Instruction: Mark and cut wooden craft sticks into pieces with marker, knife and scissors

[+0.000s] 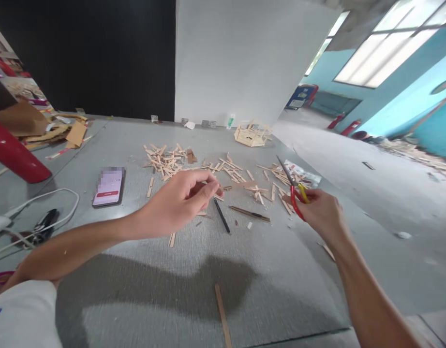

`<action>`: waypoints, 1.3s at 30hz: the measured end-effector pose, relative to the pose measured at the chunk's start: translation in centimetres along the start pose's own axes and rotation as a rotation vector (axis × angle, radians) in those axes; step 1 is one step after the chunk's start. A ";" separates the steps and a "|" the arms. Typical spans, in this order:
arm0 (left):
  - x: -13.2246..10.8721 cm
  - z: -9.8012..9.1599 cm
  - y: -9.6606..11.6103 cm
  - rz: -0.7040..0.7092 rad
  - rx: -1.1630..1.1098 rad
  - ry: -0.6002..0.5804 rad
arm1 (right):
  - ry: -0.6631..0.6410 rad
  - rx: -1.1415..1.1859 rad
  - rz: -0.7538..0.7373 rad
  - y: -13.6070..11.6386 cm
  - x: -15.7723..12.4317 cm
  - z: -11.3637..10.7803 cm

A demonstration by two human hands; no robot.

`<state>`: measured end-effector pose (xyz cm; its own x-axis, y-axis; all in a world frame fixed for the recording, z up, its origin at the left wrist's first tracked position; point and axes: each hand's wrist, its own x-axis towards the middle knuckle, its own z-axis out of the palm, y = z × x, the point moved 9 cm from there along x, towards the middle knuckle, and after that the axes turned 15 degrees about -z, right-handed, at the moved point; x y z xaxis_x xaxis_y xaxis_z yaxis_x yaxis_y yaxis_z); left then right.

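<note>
My left hand hovers over the grey mat, fingers pinched together near a small wooden stick piece; whether it grips the piece I cannot make out. My right hand is closed on the red and yellow handles of a pair of scissors, blades pointing up and away. Scattered popsicle sticks lie in piles beyond both hands. A black pen and a dark pencil lie between the hands.
A phone with a lit screen lies to the left. A small stick-built model stands at the back. White cable and a red cylinder are far left. One long stick lies near me.
</note>
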<state>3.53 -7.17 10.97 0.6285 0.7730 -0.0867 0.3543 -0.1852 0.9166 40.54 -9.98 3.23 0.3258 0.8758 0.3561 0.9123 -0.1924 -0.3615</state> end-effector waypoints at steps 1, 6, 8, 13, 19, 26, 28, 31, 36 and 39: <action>-0.1 0.0 0.0 -0.002 -0.001 0.001 | 0.034 0.140 0.047 -0.7 -0.7 0.0; -0.4 -0.3 0.3 -0.003 -0.044 0.055 | -0.114 0.947 -0.192 -11.1 -3.3 2.3; -0.5 -0.4 0.4 -0.001 -0.070 0.080 | -0.227 1.120 -0.220 -14.8 -4.6 3.4; -0.6 -0.6 0.3 -0.001 -0.073 0.126 | -0.386 1.355 -0.258 -20.2 -8.3 5.2; -0.3 0.3 -0.2 -0.033 0.025 0.062 | -0.437 1.300 -0.421 -20.3 -13.0 5.8; -0.9 3.5 -0.1 -0.040 0.071 -0.168 | -0.416 1.159 -0.542 -20.3 -14.6 4.1; -1.1 4.0 -0.1 -0.041 0.071 -0.188 | -0.422 1.148 -0.563 -20.6 -14.6 3.5; -1.2 4.3 -0.4 -0.032 0.100 -0.183 | -0.408 1.161 -0.592 -20.8 -14.6 3.0; -1.3 4.4 -0.5 0.036 0.150 -0.132 | -0.411 1.136 -0.607 -20.4 -14.8 2.9; -1.4 4.6 -0.6 0.055 0.167 -0.120 | -0.405 1.100 -0.615 -20.3 -14.9 2.9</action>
<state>5.61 -10.94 8.81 0.7243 0.6830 -0.0937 0.4210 -0.3306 0.8447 16.49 -17.84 2.75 -0.3376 0.7972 0.5005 0.1451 0.5695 -0.8091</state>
